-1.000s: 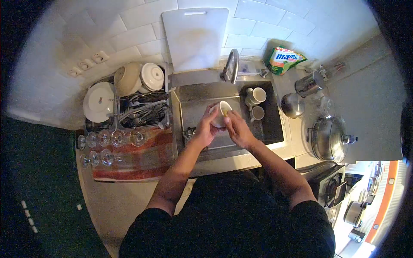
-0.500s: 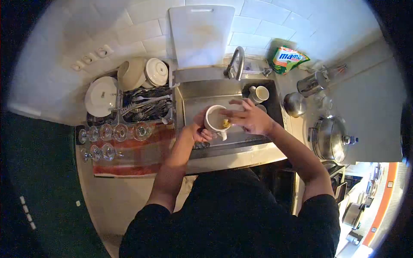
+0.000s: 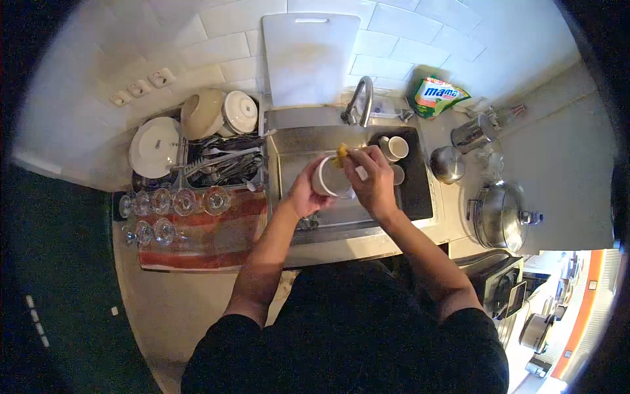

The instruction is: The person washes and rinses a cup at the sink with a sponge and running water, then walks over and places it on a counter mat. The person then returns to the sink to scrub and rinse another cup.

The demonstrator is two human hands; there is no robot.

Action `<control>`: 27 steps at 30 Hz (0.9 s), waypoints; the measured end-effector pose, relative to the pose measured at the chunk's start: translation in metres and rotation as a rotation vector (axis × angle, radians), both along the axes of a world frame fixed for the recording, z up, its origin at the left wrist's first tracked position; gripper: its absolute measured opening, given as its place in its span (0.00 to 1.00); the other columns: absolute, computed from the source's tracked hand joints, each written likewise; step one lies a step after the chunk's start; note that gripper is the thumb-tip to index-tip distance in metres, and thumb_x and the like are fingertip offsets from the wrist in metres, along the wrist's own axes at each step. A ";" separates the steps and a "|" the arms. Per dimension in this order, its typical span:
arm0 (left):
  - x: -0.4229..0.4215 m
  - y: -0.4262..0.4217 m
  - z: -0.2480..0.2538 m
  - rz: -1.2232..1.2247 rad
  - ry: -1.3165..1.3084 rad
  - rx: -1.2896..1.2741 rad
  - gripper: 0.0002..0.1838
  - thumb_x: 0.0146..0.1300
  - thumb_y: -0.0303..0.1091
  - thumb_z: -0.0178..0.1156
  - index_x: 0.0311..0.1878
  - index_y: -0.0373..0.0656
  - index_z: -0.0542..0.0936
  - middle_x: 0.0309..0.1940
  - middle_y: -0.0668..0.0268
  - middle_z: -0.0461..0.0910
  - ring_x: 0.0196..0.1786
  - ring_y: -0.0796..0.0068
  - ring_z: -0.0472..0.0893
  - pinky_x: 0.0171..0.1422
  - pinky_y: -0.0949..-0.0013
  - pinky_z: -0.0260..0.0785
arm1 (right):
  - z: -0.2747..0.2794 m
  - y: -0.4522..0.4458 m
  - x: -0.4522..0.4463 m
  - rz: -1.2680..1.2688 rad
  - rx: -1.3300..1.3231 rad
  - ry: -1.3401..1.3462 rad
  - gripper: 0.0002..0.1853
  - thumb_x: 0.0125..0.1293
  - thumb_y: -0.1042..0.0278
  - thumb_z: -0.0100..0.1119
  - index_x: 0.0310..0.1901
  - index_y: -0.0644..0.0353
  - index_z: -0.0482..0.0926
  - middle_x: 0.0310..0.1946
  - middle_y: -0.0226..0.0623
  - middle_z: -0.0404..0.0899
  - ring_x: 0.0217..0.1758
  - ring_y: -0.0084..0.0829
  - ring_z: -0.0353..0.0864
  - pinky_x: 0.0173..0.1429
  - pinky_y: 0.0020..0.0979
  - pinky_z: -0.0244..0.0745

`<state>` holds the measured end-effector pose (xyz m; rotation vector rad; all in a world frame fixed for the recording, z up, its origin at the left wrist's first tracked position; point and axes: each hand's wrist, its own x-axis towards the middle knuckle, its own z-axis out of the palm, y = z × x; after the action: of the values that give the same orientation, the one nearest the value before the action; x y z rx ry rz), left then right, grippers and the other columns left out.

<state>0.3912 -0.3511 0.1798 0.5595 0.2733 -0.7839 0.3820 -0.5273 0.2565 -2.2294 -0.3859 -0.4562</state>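
Over the sink (image 3: 298,157), my left hand (image 3: 307,190) holds a white cup (image 3: 331,178) by its side, its mouth facing right. My right hand (image 3: 374,180) pinches a small yellow sponge (image 3: 342,153) against the upper rim of the cup. Two white cups stand in the dark right part of the sink; the upper cup (image 3: 395,148) shows beside my right hand, and the lower cup (image 3: 398,174) is partly hidden by it. The faucet (image 3: 361,102) rises behind my hands.
A dish rack at the left holds a plate (image 3: 155,148), bowls (image 3: 240,112) and cutlery (image 3: 223,164). Several glasses (image 3: 184,201) stand on a red striped cloth (image 3: 223,226). At the right are a lidded pot (image 3: 502,215), a metal bowl (image 3: 448,164) and a green packet (image 3: 436,96).
The cup has been turned in my left hand, so its handle no longer shows below. My right hand, blurred over the cup half a second ago, now has the sponge at the upper rim.
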 end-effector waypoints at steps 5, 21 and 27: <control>0.002 -0.012 -0.003 0.135 -0.185 0.094 0.31 0.73 0.68 0.56 0.66 0.54 0.76 0.50 0.68 0.83 0.48 0.71 0.85 0.42 0.64 0.82 | -0.022 0.026 0.004 -0.110 0.339 0.275 0.10 0.70 0.72 0.70 0.50 0.66 0.85 0.44 0.39 0.83 0.42 0.24 0.86 0.47 0.27 0.82; 0.006 -0.023 -0.014 0.405 -0.311 0.235 0.31 0.74 0.66 0.56 0.72 0.62 0.66 0.68 0.67 0.70 0.63 0.68 0.78 0.53 0.59 0.79 | -0.036 0.002 0.017 0.043 0.431 0.281 0.10 0.84 0.64 0.52 0.57 0.60 0.74 0.42 0.26 0.74 0.40 0.17 0.73 0.45 0.23 0.73; 0.005 -0.006 -0.001 0.152 -0.285 0.098 0.35 0.70 0.63 0.63 0.70 0.53 0.68 0.65 0.65 0.73 0.62 0.64 0.81 0.50 0.53 0.85 | -0.020 -0.001 0.012 0.145 0.375 0.321 0.11 0.85 0.66 0.47 0.59 0.61 0.73 0.41 0.32 0.76 0.37 0.24 0.75 0.45 0.30 0.76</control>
<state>0.3966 -0.3569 0.1793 0.7261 0.0897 -0.5377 0.3945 -0.5280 0.2368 -1.8533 -0.2640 -0.0785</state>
